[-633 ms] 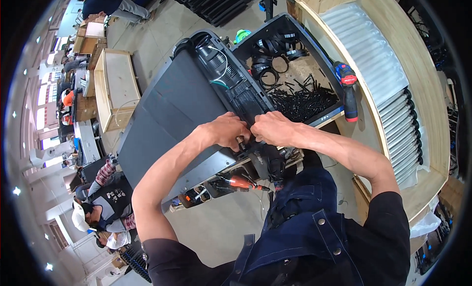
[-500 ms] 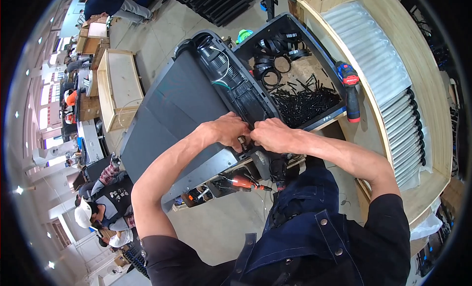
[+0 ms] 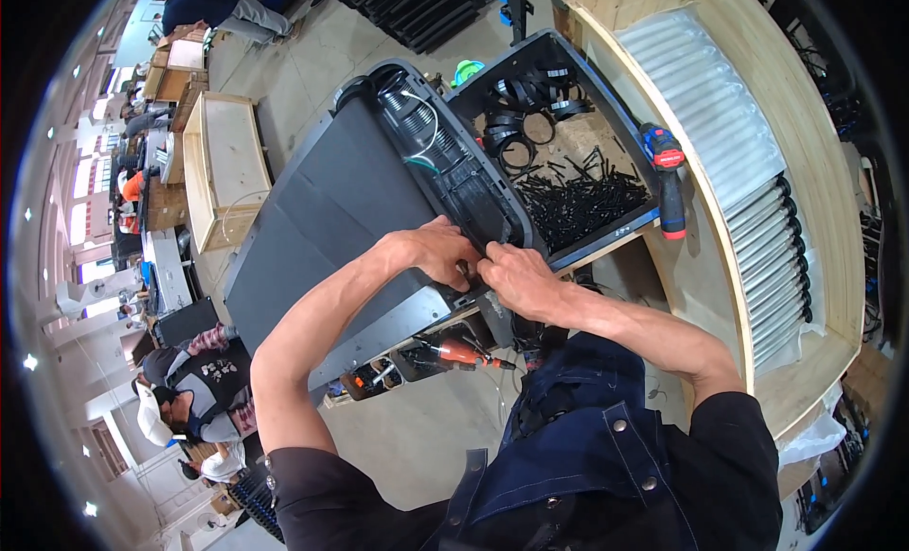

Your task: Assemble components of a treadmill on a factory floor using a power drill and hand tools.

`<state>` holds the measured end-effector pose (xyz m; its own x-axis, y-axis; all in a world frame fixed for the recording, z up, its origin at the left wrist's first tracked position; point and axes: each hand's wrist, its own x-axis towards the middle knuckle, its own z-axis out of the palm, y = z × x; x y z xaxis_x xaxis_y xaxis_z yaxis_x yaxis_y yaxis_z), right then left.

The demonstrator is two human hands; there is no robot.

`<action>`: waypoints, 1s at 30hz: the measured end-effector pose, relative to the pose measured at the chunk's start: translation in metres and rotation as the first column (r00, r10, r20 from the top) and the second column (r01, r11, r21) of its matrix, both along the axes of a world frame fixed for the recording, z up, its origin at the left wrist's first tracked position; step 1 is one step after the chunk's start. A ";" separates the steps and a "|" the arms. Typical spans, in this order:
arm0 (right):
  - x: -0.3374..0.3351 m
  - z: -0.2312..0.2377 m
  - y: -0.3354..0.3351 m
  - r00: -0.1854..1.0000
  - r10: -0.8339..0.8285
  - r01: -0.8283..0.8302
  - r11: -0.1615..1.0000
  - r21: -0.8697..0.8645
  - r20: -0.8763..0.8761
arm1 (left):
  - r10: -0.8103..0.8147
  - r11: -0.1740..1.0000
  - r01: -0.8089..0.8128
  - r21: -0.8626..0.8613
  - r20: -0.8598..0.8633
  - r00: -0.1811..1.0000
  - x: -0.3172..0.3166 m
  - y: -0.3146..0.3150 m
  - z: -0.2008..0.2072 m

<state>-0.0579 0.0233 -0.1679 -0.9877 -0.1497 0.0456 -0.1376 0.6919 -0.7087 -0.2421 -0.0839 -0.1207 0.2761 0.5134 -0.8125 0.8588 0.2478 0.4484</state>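
Note:
A long black housing (image 3: pixel 476 184) lies along the right edge of a flat dark panel (image 3: pixel 327 205). In its far end are a ribbed coil (image 3: pixel 401 106) and a white cable (image 3: pixel 434 118). Both my hands meet at the housing's near end. My left hand (image 3: pixel 437 252) has its fingers curled down at the corner, around a small metallic piece only partly seen. Touching or almost touching it, my right hand (image 3: pixel 518 276) is closed, fingertips pressed together at the same spot. What the right fingers pinch, if anything, is hidden.
Right of the housing stands a black bin (image 3: pixel 606 87) with black rings (image 3: pixel 516 139) and many black screws (image 3: pixel 592 196). A cordless driver (image 3: pixel 668 177) hangs at its right edge. Beyond is a wooden crate (image 3: pixel 833 267) of metal tubes (image 3: pixel 767 267). An orange-red power tool (image 3: pixel 461 350) sits below my hands.
My right hand has tilted, its wrist and forearm a little lower, while its fingertips stay at the same corner. My left hand keeps nearly the same place. The view has shifted slightly.

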 end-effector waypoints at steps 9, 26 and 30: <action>0.029 0.008 0.064 0.906 -0.423 0.383 0.833 -0.400 -0.012 | 0.001 0.992 0.003 0.126 -0.031 1.000 0.000 -0.019 0.001; 0.076 -0.103 0.206 0.437 -0.898 0.890 0.439 -0.125 -0.042 | -0.009 1.000 0.011 0.025 -0.111 0.994 0.001 -0.019 -0.011; 0.126 -0.032 0.174 0.460 -0.872 0.837 0.365 -0.407 0.164 | -0.009 1.000 0.009 -0.004 -0.095 0.995 0.003 -0.010 -0.011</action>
<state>0.0678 0.1977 -0.2002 -0.5666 0.8218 -0.0605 0.3068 0.1423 -0.9411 -0.2394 -0.0937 -0.1321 0.2025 0.5087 -0.8368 0.8994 0.2414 0.3644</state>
